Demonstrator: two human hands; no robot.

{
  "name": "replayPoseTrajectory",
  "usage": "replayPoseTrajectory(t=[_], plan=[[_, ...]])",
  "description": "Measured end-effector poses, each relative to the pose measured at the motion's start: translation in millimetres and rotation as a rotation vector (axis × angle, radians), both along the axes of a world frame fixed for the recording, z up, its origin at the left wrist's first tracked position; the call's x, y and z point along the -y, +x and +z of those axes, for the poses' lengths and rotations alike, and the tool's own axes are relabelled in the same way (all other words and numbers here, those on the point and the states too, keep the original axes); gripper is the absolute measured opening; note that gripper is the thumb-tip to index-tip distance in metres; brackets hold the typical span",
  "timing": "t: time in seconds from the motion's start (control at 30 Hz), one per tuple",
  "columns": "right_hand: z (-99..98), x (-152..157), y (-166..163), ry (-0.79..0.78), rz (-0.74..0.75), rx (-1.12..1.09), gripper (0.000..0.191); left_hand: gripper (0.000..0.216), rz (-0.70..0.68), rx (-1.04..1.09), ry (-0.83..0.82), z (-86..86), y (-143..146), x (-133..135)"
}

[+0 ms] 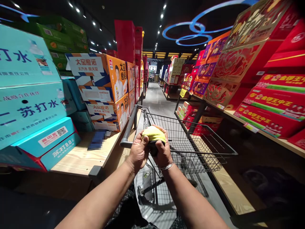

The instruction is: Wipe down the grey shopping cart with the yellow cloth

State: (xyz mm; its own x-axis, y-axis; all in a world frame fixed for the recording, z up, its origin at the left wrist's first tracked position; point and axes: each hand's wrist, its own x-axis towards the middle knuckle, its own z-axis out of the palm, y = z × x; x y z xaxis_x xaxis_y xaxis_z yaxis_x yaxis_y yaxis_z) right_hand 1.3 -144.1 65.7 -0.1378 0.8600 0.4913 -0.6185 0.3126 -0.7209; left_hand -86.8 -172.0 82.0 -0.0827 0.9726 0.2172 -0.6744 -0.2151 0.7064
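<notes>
2 forearms (108,190) reached from 7 and 5 o'clock. Near centre, toward 6 o'clock, the left hand (137,152) and right hand (165,156) gripped a yellow cloth (154,133); a wire cart (202,153) stood at 4 o'clock.

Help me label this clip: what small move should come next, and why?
I'd probably ease the left hand off the yellow cloth onto the cart handle: the right hand also holds the cloth, and neither hand grips the handle.
</notes>
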Motion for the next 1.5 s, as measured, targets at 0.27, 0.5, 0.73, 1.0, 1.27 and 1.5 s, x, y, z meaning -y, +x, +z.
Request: replayPoseTrajectory(t=[0.27, 0.5, 0.73, 1.0, 1.27, 1.5], plan=[[-1.8, 1.6, 19.3, 0.04, 0.104, 0.219, 0.063, 0.045, 0.001, 0.118, -0.169, -10.0, -6.8, 14.4], [-4.3, 17.4, 26.5, 0.504, 0.144, 0.551, 0.066, 0.02, -0.256, 0.215, -0.519, -28.3, -21.0, 41.3], [-33.6, 23.3, 2.0, 0.754, -0.282, 0.686, 0.051, 0.037, -0.052, -0.201, -0.511, -62.7, -36.5, 49.6], [-47.9, -4.5, -31.5, 1.171, -0.911, 1.022, 0.044, 0.045, 0.805, -1.036, 0.023, -56.4, -118.6, 32.3], [-68.0, -27.4, -64.3, 1.397, -0.874, 0.998, 0.037, 0.077, 0.246, -0.626, 0.008, -41.0, -120.0, 3.4], [-62.8, -51.8, -68.3, 1.258, -0.744, 0.882, 0.033, 0.091, 0.143, -0.521, -0.046, -46.1, -130.8, -1.3]])
